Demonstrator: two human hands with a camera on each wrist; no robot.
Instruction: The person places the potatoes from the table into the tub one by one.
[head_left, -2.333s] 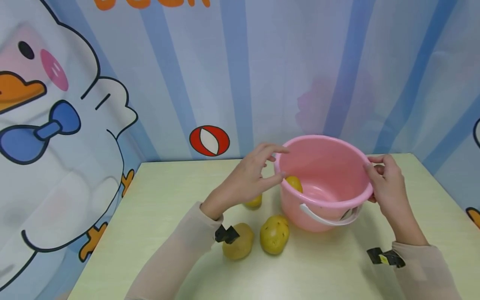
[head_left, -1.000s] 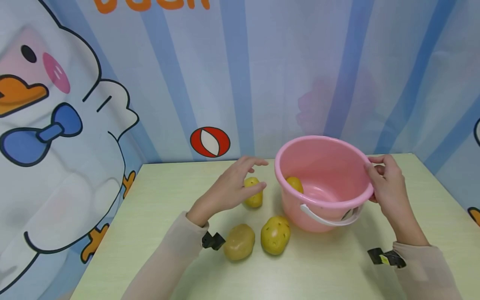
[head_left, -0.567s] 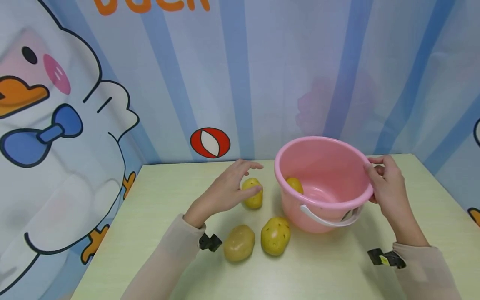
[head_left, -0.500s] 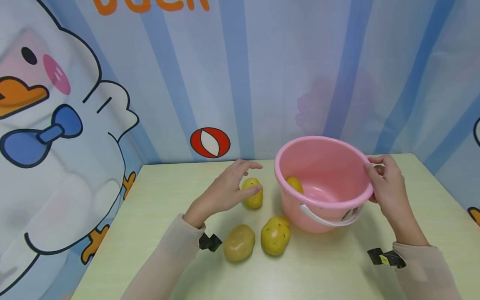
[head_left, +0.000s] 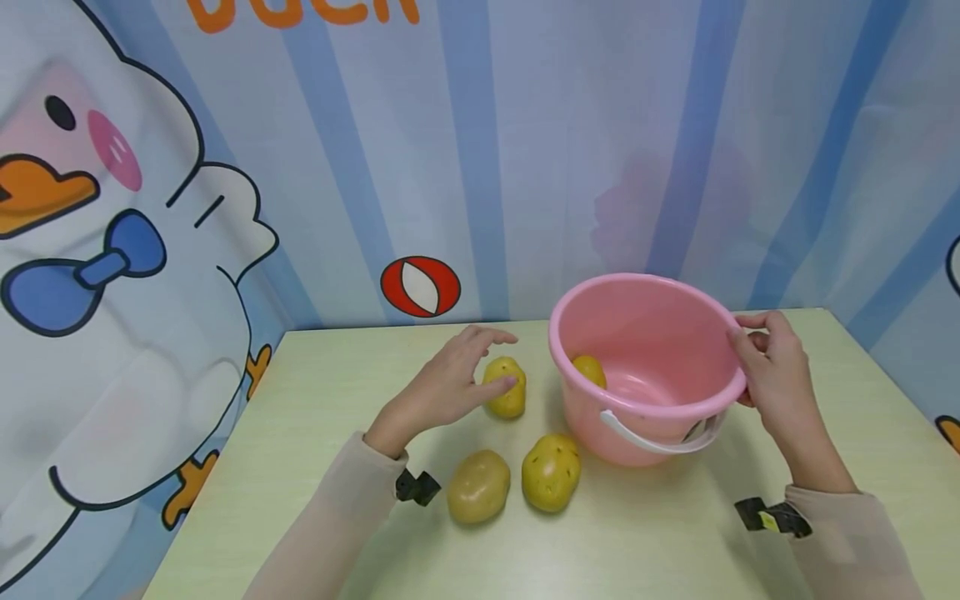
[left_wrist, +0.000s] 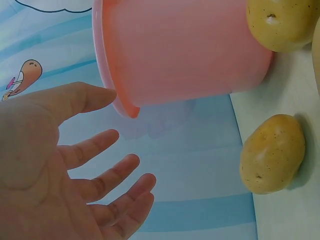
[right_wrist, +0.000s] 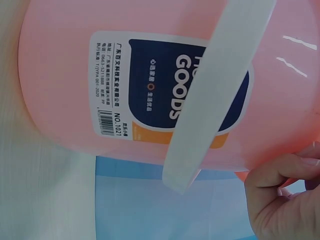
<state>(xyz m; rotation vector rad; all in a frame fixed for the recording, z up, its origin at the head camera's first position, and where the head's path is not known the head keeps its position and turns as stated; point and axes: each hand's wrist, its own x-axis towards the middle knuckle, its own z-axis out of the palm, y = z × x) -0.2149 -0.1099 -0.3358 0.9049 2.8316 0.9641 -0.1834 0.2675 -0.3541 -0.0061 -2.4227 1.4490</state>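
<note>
A pink bucket point(head_left: 637, 425) stands upright on the table, one yellow potato point(head_left: 589, 370) visible inside against its left wall. My right hand point(head_left: 780, 375) grips the bucket's right rim between thumb and fingers. Left of the bucket, my left hand point(head_left: 442, 383) hovers with fingers spread and holds nothing. Its thumb overlaps the rear potato point(head_left: 508, 402) in the head view, but the left wrist view shows that potato point(left_wrist: 273, 154) apart from the hand. Two more potatoes lie in front: a spotted yellow one point(head_left: 551, 472) beside the bucket and a paler one point(head_left: 478, 487) to its left.
The bucket's white handle point(head_left: 652, 443) hangs down at its front, across a printed label point(right_wrist: 170, 90). Behind the pale table point(head_left: 322, 433) rises a blue striped backdrop point(head_left: 525, 167) with a cartoon duck at left.
My left hand has drawn back from the bucket's left rim, moving left and slightly down, which uncovers the rear potato. My right hand and the bucket stay in place.
</note>
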